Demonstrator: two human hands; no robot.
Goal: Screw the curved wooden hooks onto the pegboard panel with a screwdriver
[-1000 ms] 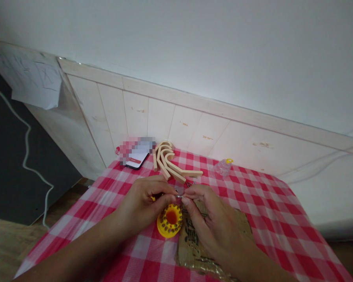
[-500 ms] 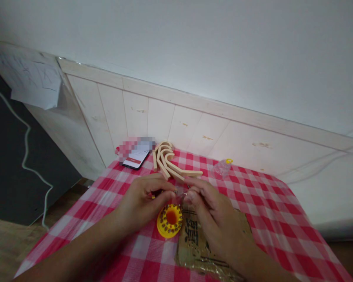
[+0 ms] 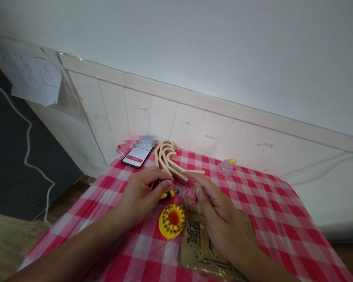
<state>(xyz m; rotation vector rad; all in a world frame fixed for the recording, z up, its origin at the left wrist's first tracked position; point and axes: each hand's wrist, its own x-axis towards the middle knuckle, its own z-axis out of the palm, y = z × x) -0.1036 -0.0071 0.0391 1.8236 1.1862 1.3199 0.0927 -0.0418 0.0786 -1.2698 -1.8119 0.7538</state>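
Observation:
My left hand (image 3: 142, 192) is curled over a small yellow-and-black screwdriver (image 3: 170, 193), whose tip points right towards my other hand. My right hand (image 3: 214, 203) pinches a tiny metal part (image 3: 191, 185) between thumb and fingers, just beyond the screwdriver tip. A round yellow holder (image 3: 172, 220) with a red centre and a ring of small bits stands on the cloth below both hands. A printed piece of cardboard (image 3: 198, 244) lies under my right wrist.
Curved pale wooden pieces (image 3: 170, 162) lie stacked behind my hands. A phone (image 3: 135, 156) with a lit screen rests at the far left of the red-checked tablecloth (image 3: 267, 211). A small clear bag (image 3: 226, 166) with a yellow bit sits far right. White panelled wall behind.
My hands have drawn apart. The right hand lifted back and to the right with the tiny part, and the screwdriver's tip now shows beside the left thumb.

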